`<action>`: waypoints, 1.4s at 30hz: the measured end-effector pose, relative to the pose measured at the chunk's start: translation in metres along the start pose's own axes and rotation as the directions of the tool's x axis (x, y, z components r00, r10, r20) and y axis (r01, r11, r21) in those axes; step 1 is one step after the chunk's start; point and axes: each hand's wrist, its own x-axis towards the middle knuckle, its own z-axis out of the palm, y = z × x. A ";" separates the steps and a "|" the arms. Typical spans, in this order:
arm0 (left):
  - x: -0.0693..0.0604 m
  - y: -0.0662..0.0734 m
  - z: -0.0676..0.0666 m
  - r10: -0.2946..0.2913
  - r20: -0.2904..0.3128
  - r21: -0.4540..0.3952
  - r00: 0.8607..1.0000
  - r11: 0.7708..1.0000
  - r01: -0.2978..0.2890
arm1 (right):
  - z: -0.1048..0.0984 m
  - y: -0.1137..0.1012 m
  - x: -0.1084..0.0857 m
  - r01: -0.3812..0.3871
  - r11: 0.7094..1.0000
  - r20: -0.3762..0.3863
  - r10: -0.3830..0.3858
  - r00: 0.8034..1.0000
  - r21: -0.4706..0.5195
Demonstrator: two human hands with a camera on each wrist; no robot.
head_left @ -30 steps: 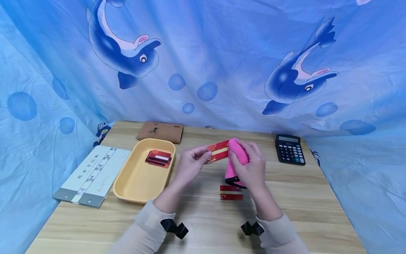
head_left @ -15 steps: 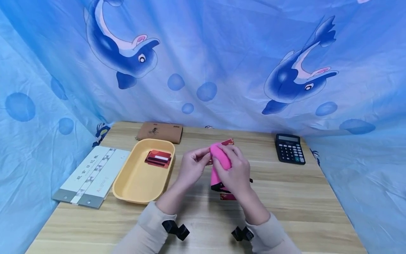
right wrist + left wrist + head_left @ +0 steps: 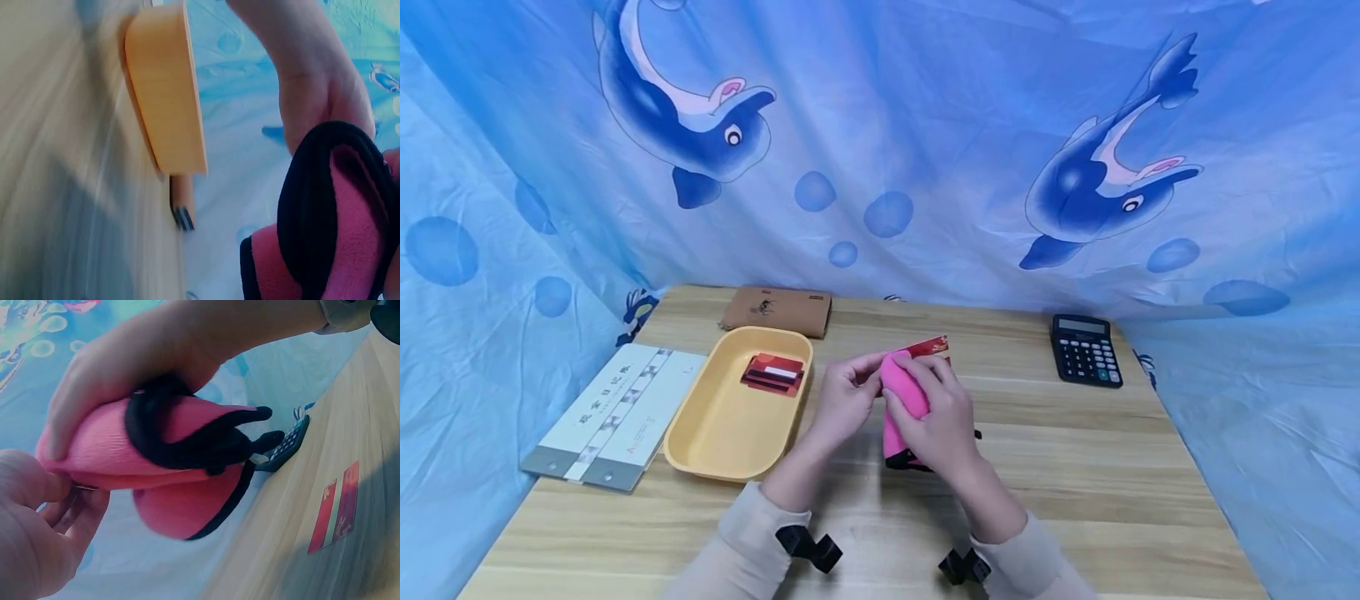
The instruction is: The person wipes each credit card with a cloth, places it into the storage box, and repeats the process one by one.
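The red card (image 3: 936, 345) hangs above the table (image 3: 1097, 492), to the right of the yellow tray (image 3: 730, 425); its long axis runs roughly sideways, pointing away from the tray; the left hand (image 3: 842, 396) is the nearer to the tray, its grip drawn to a narrow pinch on the card's tray-side end; the right hand (image 3: 936, 417), farther from the tray, has its grip curled round the pink fabric (image 3: 904, 396), which hides the card's middle, leaving the far end showing beyond; how firmly either presses, I cannot tell; another card (image 3: 351, 506) lies flat, also right of the tray.
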 end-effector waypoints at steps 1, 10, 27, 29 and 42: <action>-0.001 0.000 0.000 -0.004 -0.005 0.004 1.000 1.000 0.004 | -0.001 0.001 0.000 -0.009 1.000 -0.010 0.009 1.000 -0.013; -0.004 -0.002 -0.001 -0.048 0.000 -0.014 0.999 0.999 0.048 | -0.003 0.013 -0.002 -0.065 0.993 -0.121 0.052 0.991 -0.101; -0.008 -0.008 -0.003 -0.156 -0.041 -0.079 0.987 0.985 0.152 | -0.015 0.028 -0.010 -0.165 0.977 -0.138 0.147 0.980 -0.133; -0.007 -0.009 -0.005 -0.167 -0.078 -0.082 0.983 0.984 0.161 | -0.018 0.032 -0.010 -0.185 0.974 -0.144 0.166 0.976 -0.131; -0.003 -0.012 -0.011 -0.148 -0.240 -0.116 0.960 0.986 0.123 | -0.026 0.043 -0.012 -0.240 0.965 -0.171 0.221 0.960 -0.101</action>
